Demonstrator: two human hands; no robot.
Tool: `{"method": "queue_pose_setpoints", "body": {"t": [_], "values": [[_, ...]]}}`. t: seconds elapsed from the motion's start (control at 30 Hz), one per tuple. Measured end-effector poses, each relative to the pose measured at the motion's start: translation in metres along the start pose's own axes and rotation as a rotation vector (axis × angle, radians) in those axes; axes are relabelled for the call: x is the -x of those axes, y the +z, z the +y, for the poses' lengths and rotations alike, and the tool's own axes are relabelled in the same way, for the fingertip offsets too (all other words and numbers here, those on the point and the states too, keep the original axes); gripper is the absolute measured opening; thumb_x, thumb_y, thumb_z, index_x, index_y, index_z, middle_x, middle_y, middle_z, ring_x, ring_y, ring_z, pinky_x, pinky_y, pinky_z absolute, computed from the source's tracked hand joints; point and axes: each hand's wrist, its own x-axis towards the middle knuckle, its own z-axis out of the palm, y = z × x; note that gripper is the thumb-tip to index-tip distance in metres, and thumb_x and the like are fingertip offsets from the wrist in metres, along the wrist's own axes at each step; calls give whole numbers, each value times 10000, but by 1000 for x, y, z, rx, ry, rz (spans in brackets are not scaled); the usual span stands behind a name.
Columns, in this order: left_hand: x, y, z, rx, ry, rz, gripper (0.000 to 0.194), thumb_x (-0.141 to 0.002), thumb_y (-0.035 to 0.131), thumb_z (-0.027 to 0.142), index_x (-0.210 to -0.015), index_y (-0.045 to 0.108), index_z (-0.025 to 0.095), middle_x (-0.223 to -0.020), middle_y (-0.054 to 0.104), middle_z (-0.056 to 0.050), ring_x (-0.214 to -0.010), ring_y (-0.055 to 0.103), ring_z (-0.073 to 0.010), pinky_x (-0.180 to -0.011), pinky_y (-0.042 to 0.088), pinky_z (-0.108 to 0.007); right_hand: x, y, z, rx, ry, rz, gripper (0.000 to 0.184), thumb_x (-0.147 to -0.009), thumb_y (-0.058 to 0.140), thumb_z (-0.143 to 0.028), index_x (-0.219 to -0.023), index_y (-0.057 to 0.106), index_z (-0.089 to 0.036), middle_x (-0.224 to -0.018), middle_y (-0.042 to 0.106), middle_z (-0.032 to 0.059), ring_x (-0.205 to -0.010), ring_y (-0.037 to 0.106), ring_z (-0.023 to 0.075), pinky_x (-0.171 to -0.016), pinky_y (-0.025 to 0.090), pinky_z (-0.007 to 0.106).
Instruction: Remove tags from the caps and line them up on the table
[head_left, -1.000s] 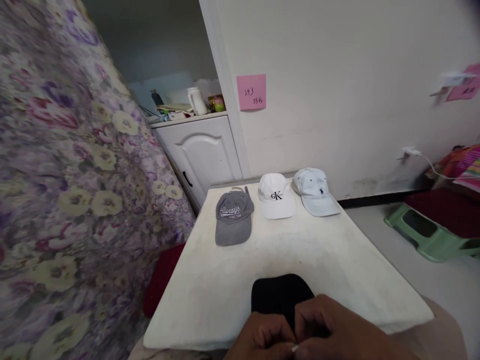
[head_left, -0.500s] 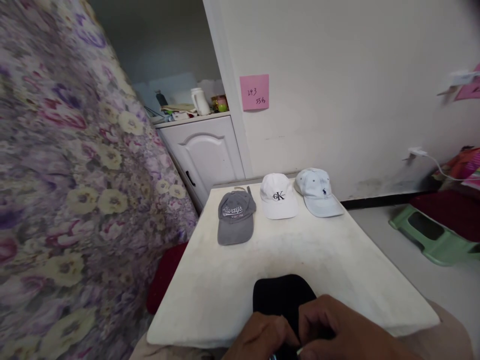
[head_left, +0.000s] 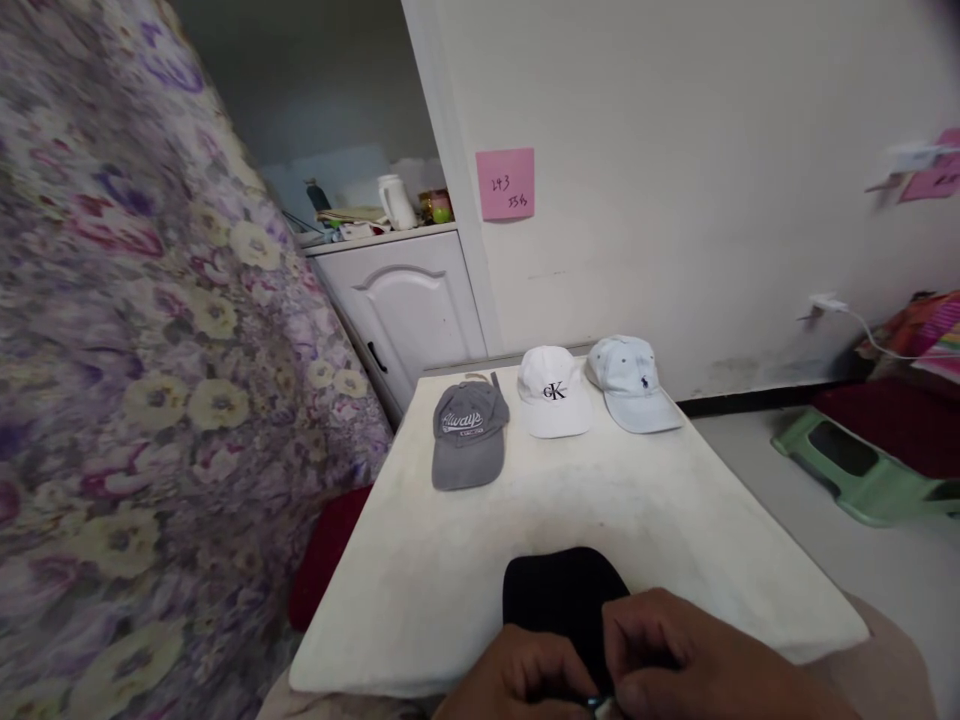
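At the near edge of the table lies a black cap [head_left: 555, 590], its rounded brim pointing away from me. My left hand [head_left: 517, 680] is closed at the near end of this cap, fingers curled. Beside it my right hand [head_left: 690, 660] is closed too, thumb and forefinger pinched together. A small shiny, pale piece [head_left: 596, 704] shows between the fingertips; it is too small and too covered to name. Both hands hide the cap's near part, and the bottom of the picture cuts it off.
Along the table's far side sit a grey cap [head_left: 469, 450], a white cap [head_left: 555, 400] and a light blue cap [head_left: 634, 385]. They rest on a pale-covered table [head_left: 420, 600]. A floral curtain [head_left: 150, 400] hangs left; a green stool [head_left: 862, 480] stands right.
Both hands stay at the near end of the black cap, their fingers slightly shifted. The pale, shiny piece now shows between the fingertips. The whole view has drifted slightly.
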Motion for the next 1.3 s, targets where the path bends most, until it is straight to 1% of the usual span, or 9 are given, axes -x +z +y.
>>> {"method": "queue_pose_setpoints", "body": {"t": [0.07,0.17,0.27,0.4,0.77,0.97,1.07,1.17,1.3], "values": [[-4,1,-3,2,-13,34,105,-677,752,274,-704,754,172,-631,593,48,-614,473,-96,-613,328,-237,4,-4,3,-9,-23,-25,24,-785,655,-163,-790,634,-173,-665,586,-65,-582,480,69,-519,308,188],[-10,0,-9,-9,-28,43,114,-657,756,275,-672,718,168,-636,602,39,-622,488,-109,-599,319,-244,9,-8,6,-28,-12,-26,19,-810,639,-166,-827,636,-172,-702,610,-54,-570,487,63,-507,311,180],[-15,-2,-12,-24,21,24,203,-655,772,349,-636,667,176,-621,564,49,-620,463,-110,-619,321,-254,10,-7,5,-77,8,-42,23,-820,648,-177,-817,625,-176,-678,610,-68,-476,437,39,-471,285,184],[-17,-2,-10,-39,74,-13,373,-674,784,516,-633,622,182,-618,523,53,-610,422,-108,-621,305,-266,9,-3,0,-53,70,-31,35,-811,637,-150,-802,619,-179,-651,610,-80,-418,418,22,-443,259,187],[-17,1,-10,-71,77,-30,449,-678,777,580,-626,566,187,-624,502,47,-617,410,-109,-606,277,-277,10,-2,1,-70,64,-16,59,-799,622,-114,-799,628,-173,-647,601,-80,-413,374,14,-416,236,172],[-13,4,-3,-71,47,-16,390,-715,769,505,-629,563,185,-636,514,50,-624,417,-103,-608,295,-263,8,-2,5,-86,56,-24,27,-822,638,-141,-811,636,-166,-670,631,-71,-406,366,5,-420,238,172],[-12,7,0,-60,42,-4,370,-721,765,473,-622,554,186,-614,504,55,-602,399,-98,-589,293,-257,7,-2,5,-68,32,-12,39,-836,665,-199,-821,648,-167,-709,668,-53,-477,439,25,-460,272,170],[-15,9,-1,-51,52,11,303,-727,745,398,-617,553,190,-602,497,62,-592,395,-97,-584,297,-252,5,-1,6,-45,20,-8,96,-826,703,-255,-814,662,-169,-645,626,-67,-541,493,53,-495,306,176],[-20,13,-1,-69,54,16,266,-720,727,353,-604,550,192,-608,493,63,-603,406,-102,-591,305,-256,4,-5,13,4,61,11,120,-789,742,-273,-806,668,-181,-597,572,-85,-525,497,58,-472,287,181]]}}
